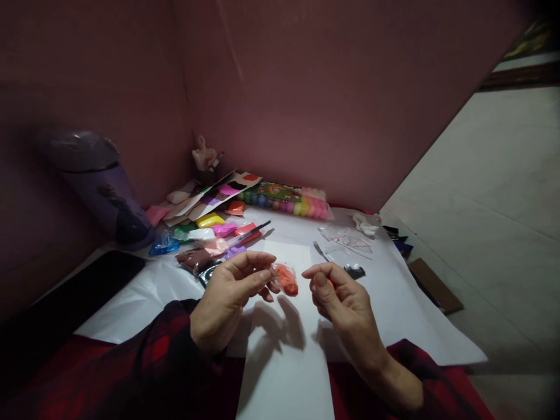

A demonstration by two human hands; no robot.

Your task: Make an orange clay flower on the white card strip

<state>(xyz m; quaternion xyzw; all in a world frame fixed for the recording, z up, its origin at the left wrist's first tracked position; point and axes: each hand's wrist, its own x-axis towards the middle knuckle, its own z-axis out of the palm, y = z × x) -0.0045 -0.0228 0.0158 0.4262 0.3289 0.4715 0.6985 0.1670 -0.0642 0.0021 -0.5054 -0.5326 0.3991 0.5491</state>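
Two hands work above the tabletop [415, 326], which is spread with smooth white sheeting that creases towards the left edge. The left hand [231, 297] grasps a small clear packet [286, 279] by its side, thumb and fingertips pinching the crinkled film; soft-looking, lumpy orange stuff fills it. This packet is held up over the middle, above a long pale strip [286, 379] that runs to the near edge and is cut off below. The right hand [345, 297] is curled, its thumb pressed to the bent fingers around an orange bit [331, 284], mostly hidden, so its shape is hard to make out. Towards the far left corner lie glossy, pillow-like pouches, among them a yellow pouch [210, 220], partly overlapping one another. Along the far edge, a clear-wrapped pack [289, 198] shows a row of rounded, coloured pieces, its left end covered by stiff cards [214, 195]. Nearer the right edge are a metal fork [321, 251], its handle end hidden behind the right hand, rumpled transparent film [345, 239] and a crumpled white wad [365, 224].
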